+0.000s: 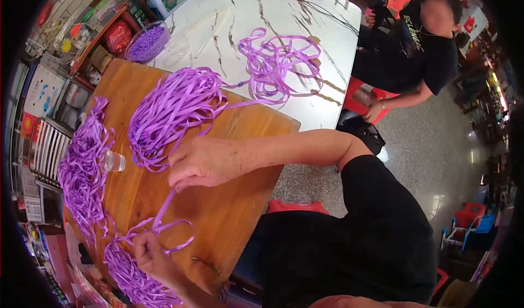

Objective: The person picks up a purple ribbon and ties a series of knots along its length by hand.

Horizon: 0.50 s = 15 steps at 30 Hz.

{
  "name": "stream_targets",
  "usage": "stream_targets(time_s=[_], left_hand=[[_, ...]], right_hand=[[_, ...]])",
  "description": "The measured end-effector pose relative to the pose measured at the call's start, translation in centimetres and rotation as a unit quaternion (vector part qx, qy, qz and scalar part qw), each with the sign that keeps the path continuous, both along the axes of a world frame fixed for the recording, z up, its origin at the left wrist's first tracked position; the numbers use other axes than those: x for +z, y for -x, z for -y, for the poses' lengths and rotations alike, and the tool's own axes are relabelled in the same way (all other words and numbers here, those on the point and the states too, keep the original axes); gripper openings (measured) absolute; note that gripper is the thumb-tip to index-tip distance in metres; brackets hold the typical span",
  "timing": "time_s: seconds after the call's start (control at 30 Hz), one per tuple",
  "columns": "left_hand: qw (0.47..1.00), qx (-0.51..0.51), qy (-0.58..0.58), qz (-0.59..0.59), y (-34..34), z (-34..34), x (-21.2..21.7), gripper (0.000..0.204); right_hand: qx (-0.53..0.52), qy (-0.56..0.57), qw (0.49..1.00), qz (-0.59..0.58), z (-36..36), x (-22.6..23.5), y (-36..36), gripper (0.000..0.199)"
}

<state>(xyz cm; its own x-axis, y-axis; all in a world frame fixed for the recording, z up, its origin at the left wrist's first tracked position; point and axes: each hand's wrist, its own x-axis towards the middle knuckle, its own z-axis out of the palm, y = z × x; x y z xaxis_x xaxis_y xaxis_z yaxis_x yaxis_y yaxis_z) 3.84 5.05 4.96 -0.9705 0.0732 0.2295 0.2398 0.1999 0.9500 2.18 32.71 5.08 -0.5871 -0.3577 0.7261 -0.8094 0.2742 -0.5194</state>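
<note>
My right hand (201,163) pinches a strip of purple ribbon (165,208) above a brown wooden board (240,160). The strip runs down to my left hand (150,253), whose fingers are closed on it, with loose loops curling beside them. Just beyond my right hand lies a large bundle of purple ribbon (177,109). A second ribbon heap (84,174) stretches along the board's left side, and a third ribbon heap (136,278) lies below my left hand. Between the bundles stands a small clear cup (113,161).
A white marbled table (218,46) adjoins the board, carrying loose ribbon (278,62) joined to the large bundle. A bowl of purple pieces (147,43) stands by crowded shelves (82,51). Another person (415,46) sits at the right on a red stool (360,98).
</note>
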Motion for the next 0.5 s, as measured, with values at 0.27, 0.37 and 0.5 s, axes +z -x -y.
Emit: stream_targets(time_s=[0.27,0.37,0.5], left_hand=[[0.968,0.072,0.184,-0.152,-0.4,-1.3,-1.2,0.032],[0.954,0.064,0.228,-0.183,0.0,-4.2,-1.0,0.024],[0.994,0.094,-0.058,-0.026,0.9,-1.6,-0.6,0.015]], right_hand=[[0.026,-0.021,0.999,-0.029,4.1,-1.5,0.5,0.008],[-0.047,-0.087,0.994,-0.053,3.6,-0.9,0.0,0.008],[-0.116,-0.100,0.988,0.013,2.1,-0.2,0.6,0.011]])
